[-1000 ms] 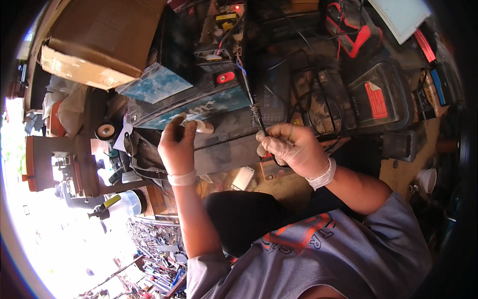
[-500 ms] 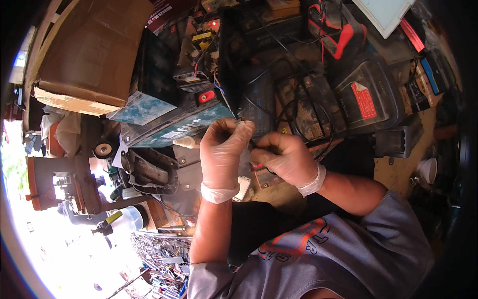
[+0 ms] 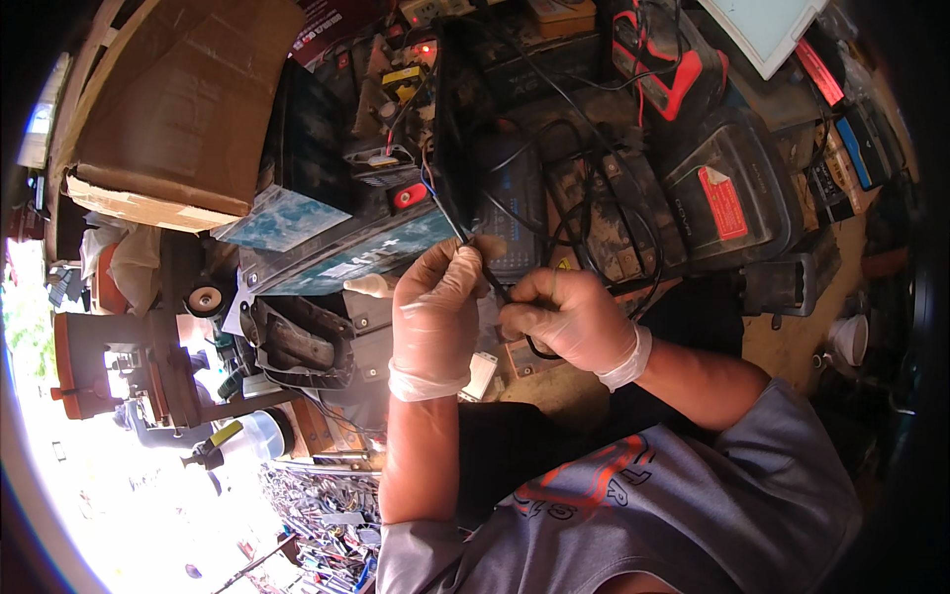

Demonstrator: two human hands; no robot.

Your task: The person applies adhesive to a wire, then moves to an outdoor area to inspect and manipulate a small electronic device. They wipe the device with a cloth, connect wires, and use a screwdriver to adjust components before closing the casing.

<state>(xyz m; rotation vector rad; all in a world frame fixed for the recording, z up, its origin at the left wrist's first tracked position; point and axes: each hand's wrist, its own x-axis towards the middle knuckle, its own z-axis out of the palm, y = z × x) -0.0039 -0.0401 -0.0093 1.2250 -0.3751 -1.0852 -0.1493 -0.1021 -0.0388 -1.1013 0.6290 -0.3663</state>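
Note:
My left hand [image 3: 433, 315], in a thin clear glove, pinches a thin black wire [image 3: 447, 203] just above the fingertips. My right hand [image 3: 572, 322], also gloved, grips the same wire lower down, where it loops under the palm. The two hands are close together, almost touching. The wire runs up toward a black battery [image 3: 327, 213] with a red terminal cap [image 3: 409, 196]. A grey open casing [image 3: 297, 342] lies just left of my left hand.
A large cardboard box [image 3: 183, 109] sits at the upper left. Black batteries with a red label [image 3: 727, 193] and tangled cables fill the upper right. A red-and-black device [image 3: 673, 59] lies at the top. A white plastic bottle [image 3: 252, 436] and scattered tools are at the lower left.
My left hand moved right from the casing to meet my right hand and took hold of the wire. Both hands have drawn closer together and shifted slightly rightward.

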